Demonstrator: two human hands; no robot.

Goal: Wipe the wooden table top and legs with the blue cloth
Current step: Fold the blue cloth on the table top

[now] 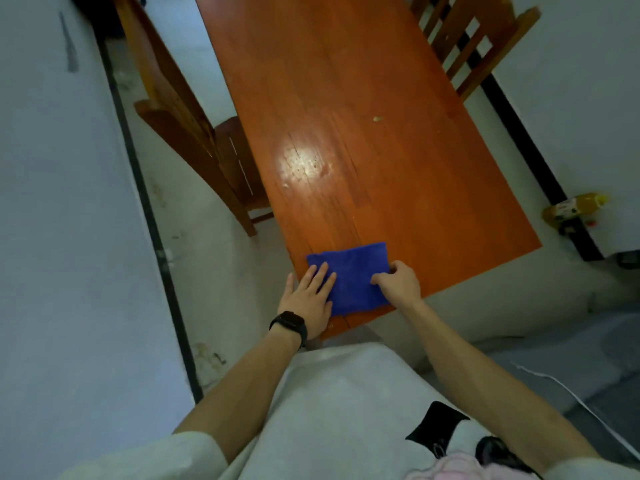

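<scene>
My left hand (309, 299) lies flat, fingers straight, on the blue cloth (353, 277) at the near table (346, 98) edge; my right hand (398, 282) pinches its right side. Ahead lies unwiped wood; I should press evenly and sweep in overlapping strokes.

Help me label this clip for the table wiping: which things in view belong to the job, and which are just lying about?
Job: blue cloth, wooden table, left hand, right hand.

Lying about: left chair, right chair, yellow bottle on the floor, wristwatch.
</scene>
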